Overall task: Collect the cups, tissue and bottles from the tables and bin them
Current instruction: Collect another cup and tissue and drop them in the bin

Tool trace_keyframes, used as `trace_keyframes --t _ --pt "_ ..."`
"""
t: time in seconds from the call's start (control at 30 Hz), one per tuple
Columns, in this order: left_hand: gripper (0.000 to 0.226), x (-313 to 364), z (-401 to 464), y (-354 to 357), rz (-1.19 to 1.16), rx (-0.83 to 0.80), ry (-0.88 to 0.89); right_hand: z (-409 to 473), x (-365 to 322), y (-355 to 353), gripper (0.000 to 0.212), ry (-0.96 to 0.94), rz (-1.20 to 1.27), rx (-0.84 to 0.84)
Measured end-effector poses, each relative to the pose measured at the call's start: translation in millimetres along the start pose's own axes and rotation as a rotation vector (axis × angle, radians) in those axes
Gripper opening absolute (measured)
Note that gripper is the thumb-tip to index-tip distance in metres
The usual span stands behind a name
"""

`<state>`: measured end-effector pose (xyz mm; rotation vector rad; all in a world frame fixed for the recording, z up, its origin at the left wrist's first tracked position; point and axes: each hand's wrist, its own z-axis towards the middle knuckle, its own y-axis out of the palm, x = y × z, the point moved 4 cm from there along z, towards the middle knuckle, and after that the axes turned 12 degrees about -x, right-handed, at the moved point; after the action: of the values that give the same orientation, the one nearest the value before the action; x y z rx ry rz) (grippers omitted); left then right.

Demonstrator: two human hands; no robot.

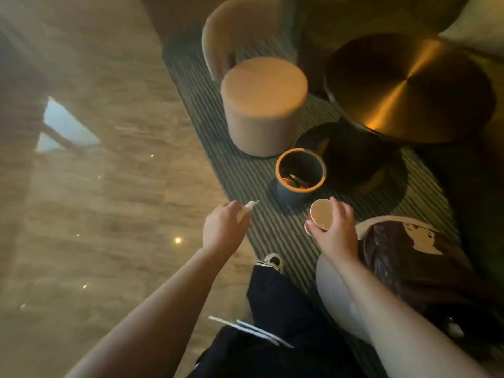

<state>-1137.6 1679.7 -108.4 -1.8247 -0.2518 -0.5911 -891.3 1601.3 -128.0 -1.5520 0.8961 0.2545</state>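
A small round grey bin (296,195) with an orange rim stands on the striped rug, with some rubbish visible at its bottom. My left hand (225,230) is closed on a crumpled white tissue (249,206), just short of the bin and to its left. My right hand (335,234) grips a red paper cup (319,214) by its side, its open mouth tilted up, just in front of the bin to the right.
Beyond the bin stands a tan round stool (263,105) with a curved chair (231,31) behind it. A round brass-topped table (409,85) on a dark pedestal is at right. A seat with a dark bag (403,268) is under my right arm. Polished floor (109,214) lies left.
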Motion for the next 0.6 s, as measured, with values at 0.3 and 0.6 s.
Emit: trace_keyframes --t 0.3,0.6 --pt "0.022 43.9 235.5 13.7 0.036 -0.167 0.196 160.8 14.1 4.0 0.079 0.166 0.054 0.110" --pt "0.022 104.0 404.5 54.6 0.177 -0.504 0.327 288.0 27.1 -15.1 0.080 0.423 0.105 0.128"
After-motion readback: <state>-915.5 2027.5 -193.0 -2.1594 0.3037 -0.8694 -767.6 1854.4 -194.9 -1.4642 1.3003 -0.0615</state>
